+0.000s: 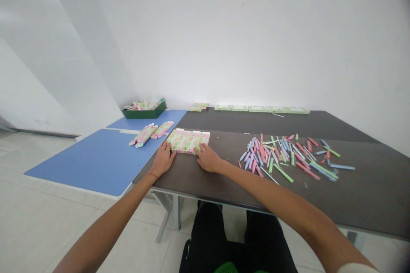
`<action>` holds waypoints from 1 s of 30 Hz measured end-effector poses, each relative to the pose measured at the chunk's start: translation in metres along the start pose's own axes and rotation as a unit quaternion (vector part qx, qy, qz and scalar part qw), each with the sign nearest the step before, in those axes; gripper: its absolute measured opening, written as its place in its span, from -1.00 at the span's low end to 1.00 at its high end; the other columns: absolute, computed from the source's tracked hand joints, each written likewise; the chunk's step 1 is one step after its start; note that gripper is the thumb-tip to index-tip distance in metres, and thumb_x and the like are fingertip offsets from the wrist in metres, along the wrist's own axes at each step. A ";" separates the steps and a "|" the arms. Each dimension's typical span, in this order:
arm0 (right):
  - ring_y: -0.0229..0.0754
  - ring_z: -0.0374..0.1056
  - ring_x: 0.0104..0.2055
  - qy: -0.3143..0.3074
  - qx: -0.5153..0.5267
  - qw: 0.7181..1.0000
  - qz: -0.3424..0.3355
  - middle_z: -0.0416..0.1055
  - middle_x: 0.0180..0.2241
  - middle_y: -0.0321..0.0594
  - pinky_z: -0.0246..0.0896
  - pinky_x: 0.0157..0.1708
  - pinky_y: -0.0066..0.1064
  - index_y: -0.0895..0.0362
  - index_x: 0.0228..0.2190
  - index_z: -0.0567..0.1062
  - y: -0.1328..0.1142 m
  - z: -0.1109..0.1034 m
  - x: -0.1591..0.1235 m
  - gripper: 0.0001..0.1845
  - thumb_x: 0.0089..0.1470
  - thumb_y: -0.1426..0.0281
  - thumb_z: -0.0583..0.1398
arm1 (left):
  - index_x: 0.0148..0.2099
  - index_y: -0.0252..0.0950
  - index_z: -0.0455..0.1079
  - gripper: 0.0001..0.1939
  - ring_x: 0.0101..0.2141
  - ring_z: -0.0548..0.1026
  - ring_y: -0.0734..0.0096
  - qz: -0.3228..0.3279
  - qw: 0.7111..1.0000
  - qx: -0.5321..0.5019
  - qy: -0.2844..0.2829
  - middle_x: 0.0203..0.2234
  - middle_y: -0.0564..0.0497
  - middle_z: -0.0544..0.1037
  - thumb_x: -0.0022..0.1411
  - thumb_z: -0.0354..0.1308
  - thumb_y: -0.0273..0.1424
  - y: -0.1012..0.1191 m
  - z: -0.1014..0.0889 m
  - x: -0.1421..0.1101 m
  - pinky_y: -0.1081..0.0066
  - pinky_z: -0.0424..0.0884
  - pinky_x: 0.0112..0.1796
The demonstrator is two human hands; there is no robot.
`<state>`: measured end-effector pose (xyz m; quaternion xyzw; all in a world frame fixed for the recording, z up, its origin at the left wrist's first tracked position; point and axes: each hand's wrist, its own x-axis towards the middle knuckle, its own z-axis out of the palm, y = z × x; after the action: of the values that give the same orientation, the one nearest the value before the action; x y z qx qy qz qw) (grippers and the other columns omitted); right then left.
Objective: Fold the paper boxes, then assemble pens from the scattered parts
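Between left hand [164,158] and right hand [207,157], cartons [188,141]

Paperboard boxes [188,141], smooth plastic-looking tubes [292,158], matt tabletop [229,140], smooth wall [256,42]

Most print on the cartons [188,141] is too small to read; the left hand [164,158] and right hand [208,158] hide bits of their edges. Right of the cartons, heaped sticks [283,173] cover one another. Left beyond the cartons, the tray's [141,114] contents blur together. The table [368,192], rightward, is cut off.
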<state>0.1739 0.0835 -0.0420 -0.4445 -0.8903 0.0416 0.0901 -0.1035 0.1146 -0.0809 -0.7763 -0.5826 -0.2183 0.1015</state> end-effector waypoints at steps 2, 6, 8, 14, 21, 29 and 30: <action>0.26 -0.07 0.48 0.000 0.004 1.000 0.006 -0.03 0.43 0.33 -0.03 0.37 0.08 0.30 0.39 0.15 -0.002 -0.002 -0.002 -0.32 0.34 0.35 0.10 | 0.31 -0.46 0.22 -0.46 0.35 0.23 -0.10 0.002 1.000 -0.003 0.006 0.29 -0.41 0.33 0.45 -0.08 -0.20 0.002 -0.002 0.000 -0.12 0.18 0.31; 0.35 -0.20 0.50 0.009 0.007 1.000 0.005 -0.11 0.47 0.24 -0.13 0.35 0.30 0.22 0.42 0.09 -0.002 -0.013 -0.016 -0.25 0.32 0.29 0.15 | 0.35 -0.48 0.18 -0.43 0.37 0.18 -0.18 0.004 1.000 -0.002 0.026 0.32 -0.44 0.29 0.45 -0.09 -0.22 0.011 -0.012 -0.001 -0.22 0.17 0.30; 0.35 -0.21 0.50 0.026 0.006 1.000 -0.010 -0.08 0.47 0.18 -0.15 0.34 0.36 0.15 0.41 0.11 0.000 -0.020 -0.031 -0.29 0.33 0.30 0.14 | 0.38 -0.49 0.15 -0.41 0.39 0.11 -0.25 0.005 0.999 -0.001 0.041 0.36 -0.46 0.20 0.46 -0.10 -0.21 0.019 -0.021 -0.004 -0.27 0.16 0.28; 0.24 0.00 0.44 0.098 0.014 0.993 -0.064 0.23 0.34 0.08 -0.07 0.36 0.25 0.16 0.26 0.38 0.014 -0.040 -0.104 -0.50 0.33 0.39 0.12 | 0.40 -0.25 0.22 -0.49 0.42 0.09 0.00 0.174 0.984 -0.024 -0.017 0.41 -0.17 0.20 0.50 -0.10 -0.26 0.069 -0.051 -0.023 -0.05 0.13 0.36; -0.01 0.52 -0.05 0.142 0.058 0.983 -0.104 0.56 -0.05 0.00 0.43 -0.04 -0.19 0.15 -0.01 0.59 0.040 -0.067 -0.203 -0.70 0.33 0.32 0.15 | 0.38 -0.11 0.29 -0.48 0.45 -0.08 -0.26 0.169 0.984 0.015 -0.049 0.45 -0.15 0.13 0.44 0.06 -0.21 0.123 -0.049 -0.027 -0.38 0.00 0.31; -0.10 0.46 -0.27 0.159 0.207 0.963 0.065 0.56 -0.19 -0.06 0.33 -0.29 -0.34 0.10 -0.06 0.59 0.095 -0.084 -0.296 -0.72 0.30 0.30 0.15 | 0.33 -0.17 0.34 -0.55 0.45 -0.05 -0.23 0.162 0.986 -0.006 -0.033 0.44 -0.19 0.15 0.45 0.04 -0.28 0.135 -0.054 -0.019 -0.31 0.09 0.31; -0.11 0.43 -0.29 0.170 0.233 0.952 0.103 0.54 -0.25 -0.10 0.30 -0.30 -0.34 0.10 -0.11 0.58 0.104 -0.083 -0.305 -0.73 0.31 0.30 0.12 | 0.33 -0.19 0.33 -0.55 0.45 -0.03 -0.16 0.177 0.983 -0.022 -0.030 0.43 -0.18 0.17 0.46 0.02 -0.30 0.142 -0.057 -0.021 -0.26 0.10 0.33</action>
<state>0.4518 -0.0981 -0.0145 -0.5013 -0.7766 0.1807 0.3359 0.0137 0.0309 -0.0266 -0.8755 -0.4338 -0.1860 0.1036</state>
